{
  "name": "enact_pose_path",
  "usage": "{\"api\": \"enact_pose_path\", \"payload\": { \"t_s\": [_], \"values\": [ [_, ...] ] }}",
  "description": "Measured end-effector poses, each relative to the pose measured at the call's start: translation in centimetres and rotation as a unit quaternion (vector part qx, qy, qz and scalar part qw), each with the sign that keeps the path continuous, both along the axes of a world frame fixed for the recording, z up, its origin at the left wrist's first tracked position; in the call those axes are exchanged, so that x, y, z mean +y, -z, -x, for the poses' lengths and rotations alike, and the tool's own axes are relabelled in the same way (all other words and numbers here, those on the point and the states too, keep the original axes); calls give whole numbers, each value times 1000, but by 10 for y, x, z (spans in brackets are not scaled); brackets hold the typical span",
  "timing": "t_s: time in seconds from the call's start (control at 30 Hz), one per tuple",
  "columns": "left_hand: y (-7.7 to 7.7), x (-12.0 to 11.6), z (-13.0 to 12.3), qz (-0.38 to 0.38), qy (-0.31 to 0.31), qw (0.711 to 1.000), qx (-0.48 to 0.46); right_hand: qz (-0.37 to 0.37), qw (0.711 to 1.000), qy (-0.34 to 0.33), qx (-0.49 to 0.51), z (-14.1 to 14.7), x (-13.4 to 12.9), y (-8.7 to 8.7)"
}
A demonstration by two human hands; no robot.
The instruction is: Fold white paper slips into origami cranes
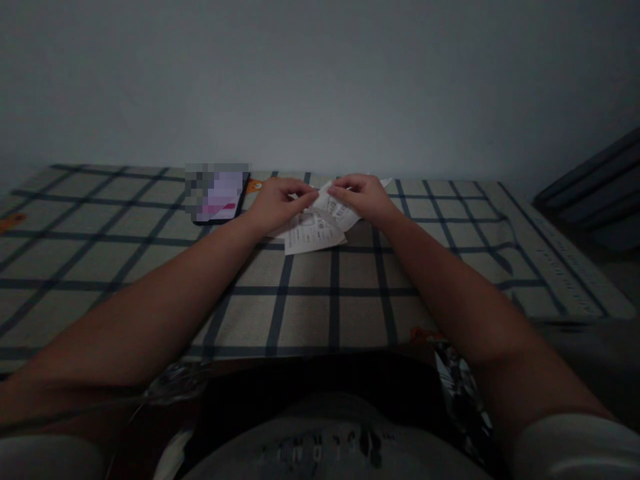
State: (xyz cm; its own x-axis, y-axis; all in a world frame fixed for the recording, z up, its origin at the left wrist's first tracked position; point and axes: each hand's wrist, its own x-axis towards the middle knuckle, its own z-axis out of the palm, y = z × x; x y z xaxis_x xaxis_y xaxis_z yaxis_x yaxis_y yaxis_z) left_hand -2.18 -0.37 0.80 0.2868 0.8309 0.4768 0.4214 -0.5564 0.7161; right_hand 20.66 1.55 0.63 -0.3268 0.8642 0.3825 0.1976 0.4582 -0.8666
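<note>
Closest to lens: grey shirt front point(325, 447) with dark lettering, at bottom edge. Just beyond, checked tablecloth point(310, 320), running back to pale wall point(320, 87).

Toward far side of cloth, near mid-view: white printed paper point(315, 230), creased and angled, near flap seemingly lying low or flat, upper part gathered between both hands. Cannot tell whether one folded sheet or several.

Left hand point(280, 203): thumb and fingers pinched narrow on upper left of paper. Right hand point(367, 197): likewise pinched on upper right, fingertips near those of left.

Handling, by judgement: very light, thin, limp; likely to crease at a touch and tear under a sharp sideways pull. Probably not slippery to dry skin. Best held by thumb and fingertip at edges or along fold; steadied, if needed, by pressing near flap to cloth. Print too dim and small to read.

Around: phone point(220, 197) with lit screen, partly pixelated, on cloth just left of left hand, beyond left forearm point(150, 300); likeliest thing to get bumped by a leftward sweep. Dark slatted object point(600, 193) at far right, well apart. Chief hindrance to viewing paper: fingers, masking much of upper part.
</note>
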Motion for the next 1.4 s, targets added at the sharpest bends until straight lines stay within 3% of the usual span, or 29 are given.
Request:
{"api": "enact_pose_path", "payload": {
  "t_s": [0.2,0.4,0.7,1.4],
  "values": [
    [-4,-4,-1,39,-13,999,-1,15,1000,-12,0,-1,-1,0],
    [-2,-2,0,36,-20,999,15,-5,1000,-10,-6,-3,1,2],
    [1,-1,-1,45,-1,999,5,23,1000,-10,2,-2,0,0],
    [0,0,0,46,14,998,39,-26,999,-13,-13,4,-4,0]
  ]
}}
